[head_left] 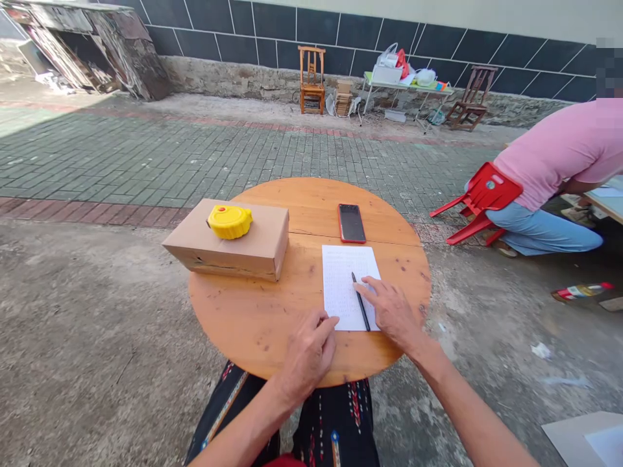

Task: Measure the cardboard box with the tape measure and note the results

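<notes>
A white sheet of paper with rows of faint writing lies on the round wooden table. Across the sheet rests a black pen, its tip pointing away from me. My right hand is over the paper's right side with fingers stretched out, the index fingertip at the pen; I cannot tell whether it touches. At the lower left corner of the sheet sits my left hand, fingers curled in and the thumb reaching the paper's edge. Nothing shows in its curled fingers. Beyond the paper lies a phone with a red edge.
A cardboard box stands on the table's left, with a yellow tape measure on top. To the right, a person in a pink shirt sits on a red plastic chair. A bottle lies on the ground.
</notes>
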The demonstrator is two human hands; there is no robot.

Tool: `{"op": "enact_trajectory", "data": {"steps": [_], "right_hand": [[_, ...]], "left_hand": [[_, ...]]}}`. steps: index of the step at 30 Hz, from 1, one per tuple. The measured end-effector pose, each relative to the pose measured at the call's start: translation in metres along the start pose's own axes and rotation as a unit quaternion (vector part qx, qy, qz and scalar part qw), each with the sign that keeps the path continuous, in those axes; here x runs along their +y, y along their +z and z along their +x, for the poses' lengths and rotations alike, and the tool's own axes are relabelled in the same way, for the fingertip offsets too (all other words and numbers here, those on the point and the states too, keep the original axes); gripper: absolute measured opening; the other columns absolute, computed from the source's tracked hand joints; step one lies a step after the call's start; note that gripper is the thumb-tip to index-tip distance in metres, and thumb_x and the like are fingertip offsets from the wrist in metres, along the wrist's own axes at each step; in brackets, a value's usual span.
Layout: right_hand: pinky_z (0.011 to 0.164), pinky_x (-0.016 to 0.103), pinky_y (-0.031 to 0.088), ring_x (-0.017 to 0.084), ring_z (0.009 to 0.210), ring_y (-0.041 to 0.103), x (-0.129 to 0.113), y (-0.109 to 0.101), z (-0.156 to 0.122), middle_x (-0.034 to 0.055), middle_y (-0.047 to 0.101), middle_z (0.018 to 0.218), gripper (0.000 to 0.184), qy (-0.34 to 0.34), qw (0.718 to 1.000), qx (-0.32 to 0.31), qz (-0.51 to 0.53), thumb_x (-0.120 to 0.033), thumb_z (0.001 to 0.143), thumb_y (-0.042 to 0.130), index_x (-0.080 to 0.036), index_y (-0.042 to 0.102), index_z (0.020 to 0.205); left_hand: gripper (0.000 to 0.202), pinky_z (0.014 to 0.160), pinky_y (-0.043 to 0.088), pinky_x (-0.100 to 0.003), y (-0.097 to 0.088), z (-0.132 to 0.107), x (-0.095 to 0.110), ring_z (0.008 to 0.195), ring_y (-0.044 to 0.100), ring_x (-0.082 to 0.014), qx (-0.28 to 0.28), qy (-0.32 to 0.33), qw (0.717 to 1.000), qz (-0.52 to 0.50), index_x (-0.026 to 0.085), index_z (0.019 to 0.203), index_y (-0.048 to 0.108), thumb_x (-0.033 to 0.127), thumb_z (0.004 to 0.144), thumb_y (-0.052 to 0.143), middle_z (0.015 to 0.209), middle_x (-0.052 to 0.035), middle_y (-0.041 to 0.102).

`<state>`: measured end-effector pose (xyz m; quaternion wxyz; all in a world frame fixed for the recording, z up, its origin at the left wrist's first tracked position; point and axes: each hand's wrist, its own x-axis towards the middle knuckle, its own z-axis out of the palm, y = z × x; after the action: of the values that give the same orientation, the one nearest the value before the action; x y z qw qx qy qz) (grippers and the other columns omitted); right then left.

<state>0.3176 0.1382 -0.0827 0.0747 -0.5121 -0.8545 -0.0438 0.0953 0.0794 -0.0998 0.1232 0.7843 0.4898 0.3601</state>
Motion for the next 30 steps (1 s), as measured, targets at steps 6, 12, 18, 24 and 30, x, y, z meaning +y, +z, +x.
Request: {"op": "enact_trajectory", "data": {"steps": [6,12,18,24,30], "right_hand": [[0.090,0.042,0.043,0.027,0.107,0.063,-0.009,0.015,-0.036,0.0125,0.071,0.122,0.038,0.169,0.976,0.126,0.059,-0.020,0.098,0.039,-0.014,0.065,0.125],[0.095,0.043,0.041,0.029,0.117,0.059,-0.038,0.025,-0.048,0.0154,0.068,0.126,0.040,0.212,0.959,0.166,0.086,-0.028,0.102,0.034,-0.013,0.059,0.130],[0.097,0.044,0.042,0.028,0.119,0.059,-0.042,0.028,-0.049,0.0153,0.068,0.127,0.039,0.214,0.953,0.175,0.126,-0.028,0.101,0.036,-0.013,0.060,0.128],[0.099,0.048,0.044,0.028,0.122,0.058,-0.039,0.035,-0.049,0.0157,0.066,0.130,0.039,0.226,0.931,0.236,0.165,-0.029,0.100,0.037,-0.016,0.059,0.129],[0.099,0.051,0.047,0.032,0.121,0.058,-0.036,0.043,-0.054,0.0200,0.064,0.128,0.034,0.203,0.923,0.300,0.130,-0.033,0.099,0.042,-0.014,0.062,0.120]], "left_hand": [[0.040,0.098,0.050,-0.046,-0.007,-0.003,-0.004,0.116,0.055,-0.0284,-0.007,-0.033,0.997,0.063,0.017,0.125,0.060,0.009,0.086,0.053,0.128,-0.0133,0.060],[0.030,0.102,0.048,-0.052,-0.004,0.002,-0.008,0.123,0.053,-0.0310,-0.061,-0.027,0.994,0.090,0.018,0.116,0.065,0.015,0.087,0.057,0.130,-0.0126,0.062],[0.038,0.106,0.047,-0.052,-0.004,-0.005,-0.020,0.126,0.053,-0.0297,-0.040,-0.022,0.996,0.073,0.017,0.127,0.059,0.017,0.089,0.055,0.132,-0.0130,0.062],[0.050,0.109,0.045,-0.052,-0.003,-0.007,-0.022,0.126,0.053,-0.0291,-0.035,-0.039,0.998,0.035,0.013,0.137,0.049,0.016,0.087,0.055,0.131,-0.0143,0.062],[0.050,0.105,0.049,-0.051,-0.014,-0.008,-0.010,0.122,0.056,-0.0266,-0.006,-0.052,0.999,-0.004,0.017,0.132,0.053,0.011,0.082,0.056,0.129,-0.0134,0.062]]}}
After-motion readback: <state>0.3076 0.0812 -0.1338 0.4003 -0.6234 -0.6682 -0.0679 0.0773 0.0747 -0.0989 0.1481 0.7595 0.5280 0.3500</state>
